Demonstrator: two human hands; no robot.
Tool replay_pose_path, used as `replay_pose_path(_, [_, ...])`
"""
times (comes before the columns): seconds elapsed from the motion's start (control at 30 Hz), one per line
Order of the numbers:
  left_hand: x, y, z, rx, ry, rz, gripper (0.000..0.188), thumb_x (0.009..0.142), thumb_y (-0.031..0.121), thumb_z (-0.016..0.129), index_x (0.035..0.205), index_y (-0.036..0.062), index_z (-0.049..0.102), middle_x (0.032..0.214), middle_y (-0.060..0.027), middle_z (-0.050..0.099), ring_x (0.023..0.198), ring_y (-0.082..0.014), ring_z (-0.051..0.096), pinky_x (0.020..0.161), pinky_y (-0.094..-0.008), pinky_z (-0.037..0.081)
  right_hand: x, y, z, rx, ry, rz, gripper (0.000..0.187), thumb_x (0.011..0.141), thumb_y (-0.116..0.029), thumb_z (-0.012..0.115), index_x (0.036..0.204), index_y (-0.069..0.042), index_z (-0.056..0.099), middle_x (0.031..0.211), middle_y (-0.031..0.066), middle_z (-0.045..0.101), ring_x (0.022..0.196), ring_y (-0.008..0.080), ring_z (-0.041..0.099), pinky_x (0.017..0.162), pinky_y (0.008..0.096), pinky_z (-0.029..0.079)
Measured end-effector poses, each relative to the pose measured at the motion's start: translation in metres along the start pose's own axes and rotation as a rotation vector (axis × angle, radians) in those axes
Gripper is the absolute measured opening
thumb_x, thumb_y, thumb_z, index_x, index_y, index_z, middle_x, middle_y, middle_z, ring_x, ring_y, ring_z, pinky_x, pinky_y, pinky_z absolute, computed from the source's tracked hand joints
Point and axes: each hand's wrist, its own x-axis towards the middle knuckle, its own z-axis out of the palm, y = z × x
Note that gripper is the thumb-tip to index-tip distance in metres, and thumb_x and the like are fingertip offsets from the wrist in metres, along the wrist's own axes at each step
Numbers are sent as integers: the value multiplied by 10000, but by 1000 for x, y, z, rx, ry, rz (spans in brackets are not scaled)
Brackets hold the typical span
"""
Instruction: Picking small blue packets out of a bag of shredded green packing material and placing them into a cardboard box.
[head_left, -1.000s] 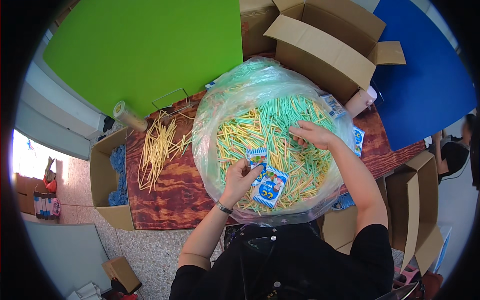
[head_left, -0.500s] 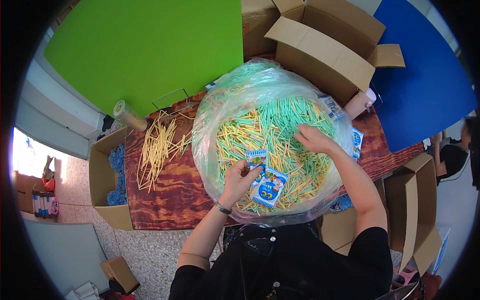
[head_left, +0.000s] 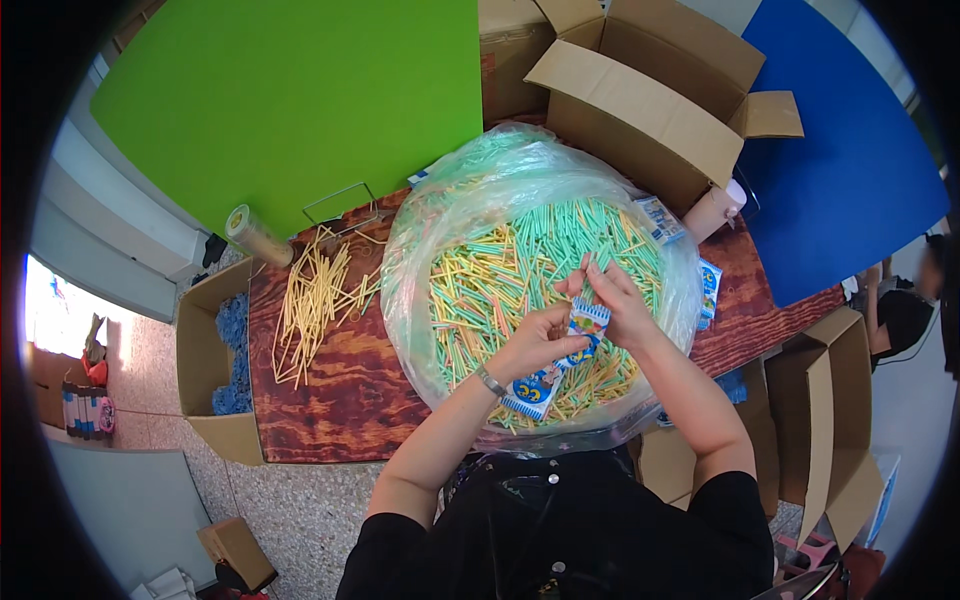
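A small blue-and-white packet (head_left: 588,320) is gripped by my left hand (head_left: 540,345), its upper end raised over a large clear plastic bag (head_left: 410,330). Thin green, yellow and pinkish sticks (head_left: 480,270) fill the bag. My right hand (head_left: 625,305) is at the packet's top end, fingers drawn together; what they hold is too small to make out. Beneath my left hand a second blue-and-white packet (head_left: 535,393) lies on the sticks, partly covered by the hand.
Loose yellow sticks (head_left: 315,305) lie on the wood-grained table (head_left: 340,420) at left, near a clear cylindrical tub (head_left: 250,235). An open carton (head_left: 640,100) stands behind the bag. A box of blue packets (head_left: 232,350) is left of the table; more packets (head_left: 708,290) lie at right.
My right hand has moved left from the green sticks to the packet. My left hand has carried the packet up and right to meet it.
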Motion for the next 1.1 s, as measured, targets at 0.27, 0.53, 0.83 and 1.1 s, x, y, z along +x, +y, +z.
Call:
replay_pose_path(0.27, [-2,7,-6,76,52,42,263,859,89,711,1105,28,641,1064,15,603,848,-42,605,770,-229,503,-3,6,7,-97,137,-81,234,1018,-303,485,1073,-77,511,1006,63,609,851,133,582,759,280,486])
replay_pose_path(0.53, [-13,37,-17,-97,325,258,414,863,72,672,1266,40,582,1356,-93,527,1239,-170,512,980,-309,458,-8,-17,-20,-531,-125,330,219,1018,-301,484,1051,-85,499,765,-10,519,656,88,514,580,232,419])
replay_pose_path(0.83, [-11,39,-16,159,317,249,330,872,139,683,1181,38,625,1135,-56,662,999,-120,631,847,-295,509,-1,-25,-23,-343,-129,375,189,1007,-256,514,1085,-88,553,829,-12,587,661,77,546,520,208,382])
replay_pose_path(1.1, [-54,18,-22,775,561,270,262,783,60,745,1006,-4,624,888,-104,656,745,-173,645,615,-290,505,-2,-68,23,-881,-185,305,231,1004,-302,505,972,-76,467,793,57,547,634,156,541,524,289,391])
